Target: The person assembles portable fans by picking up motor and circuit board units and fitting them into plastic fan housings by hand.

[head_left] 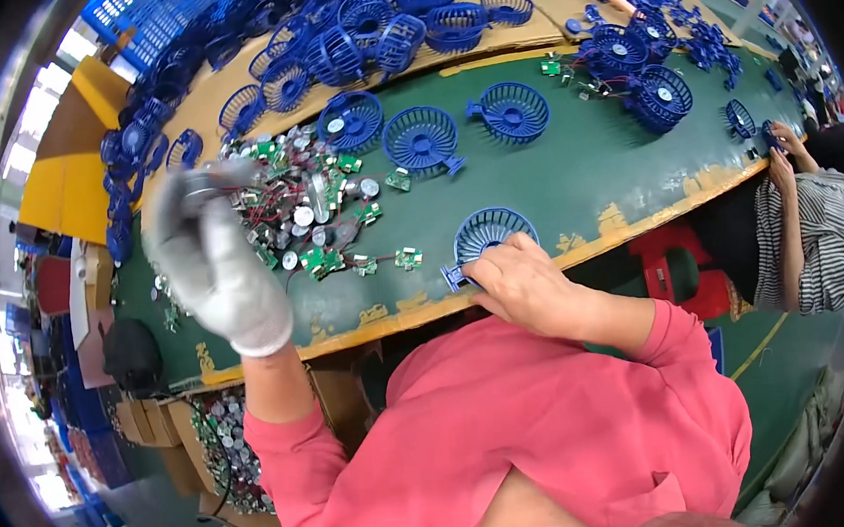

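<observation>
My right hand (530,283), bare, grips the near side of a round blue plastic fan guard (493,228) at the table's front edge. Its fingers are closed over the rim beside a small tab, and the slotted bowl faces up. My left hand (217,266) wears a white and grey glove and is raised beside a heap of small motors with green circuit boards and red wires (317,197). Its fingers are smeared by motion, so whether they hold anything is unclear. Beyond the heap lie three more blue fan guards, including one (420,138) in the middle.
Many blue guards (337,56) are piled on cardboard at the back. Guards with motors fitted (661,96) stand at the right. A co-worker (807,230) handles a blue part at the far right. Below the table, a carton of motors (230,444) stands left, and a red stool (675,267) right.
</observation>
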Available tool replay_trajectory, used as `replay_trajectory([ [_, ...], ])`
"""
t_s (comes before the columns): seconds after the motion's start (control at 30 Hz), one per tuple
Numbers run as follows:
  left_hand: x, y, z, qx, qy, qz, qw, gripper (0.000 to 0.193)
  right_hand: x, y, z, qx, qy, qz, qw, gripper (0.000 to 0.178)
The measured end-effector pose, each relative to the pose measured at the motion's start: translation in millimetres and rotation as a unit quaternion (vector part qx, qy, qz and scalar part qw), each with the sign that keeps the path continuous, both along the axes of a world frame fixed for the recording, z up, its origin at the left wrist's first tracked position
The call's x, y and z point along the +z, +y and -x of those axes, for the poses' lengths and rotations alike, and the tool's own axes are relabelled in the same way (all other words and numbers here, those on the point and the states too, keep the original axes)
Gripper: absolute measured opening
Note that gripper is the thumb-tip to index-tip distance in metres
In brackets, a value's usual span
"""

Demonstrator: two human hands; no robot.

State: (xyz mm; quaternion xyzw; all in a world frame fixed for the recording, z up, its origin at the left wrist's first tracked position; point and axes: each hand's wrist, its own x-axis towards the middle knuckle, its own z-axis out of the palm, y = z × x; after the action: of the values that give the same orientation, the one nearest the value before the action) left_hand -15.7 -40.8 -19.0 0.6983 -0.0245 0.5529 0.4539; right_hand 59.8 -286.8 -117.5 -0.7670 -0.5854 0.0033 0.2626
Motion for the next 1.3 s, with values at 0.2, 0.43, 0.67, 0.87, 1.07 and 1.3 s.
replay_trajectory([
  [0.2, 26, -13, 17, -0.117, -0.107, 0.025, 0.987, 0.035, 1, 9, 16, 0.001, 0.05, -0.05, 0.998, 0.046],
  [0.43, 2, -53, 51, -0.251, 0.41, 0.248, 0.841, 0.047, 38, 6, -7, 0.035, -0.02, -0.179, 0.983, 0.056],
  [0.67, -39, -78, 40, -0.3, 0.507, 0.286, 0.756, 0.052, 25, 15, 4, 0.067, -0.052, -0.182, 0.98, 0.048],
  [0.87, -68, -77, 41, -0.067, 0.426, -0.242, 0.869, 0.066, 29, 0, -16, -0.003, -0.082, -0.076, 0.994, 0.033],
  [1.07, -86, -79, 37, -0.084, 0.45, -0.283, 0.842, 0.048, 21, -2, -21, 0.027, -0.161, 0.05, 0.985, 0.029],
  [1.3, -89, -69, 37, -0.068, 0.408, -0.355, 0.838, 0.03, 21, 8, -25, 0.09, -0.146, 0.088, 0.981, 0.028],
])
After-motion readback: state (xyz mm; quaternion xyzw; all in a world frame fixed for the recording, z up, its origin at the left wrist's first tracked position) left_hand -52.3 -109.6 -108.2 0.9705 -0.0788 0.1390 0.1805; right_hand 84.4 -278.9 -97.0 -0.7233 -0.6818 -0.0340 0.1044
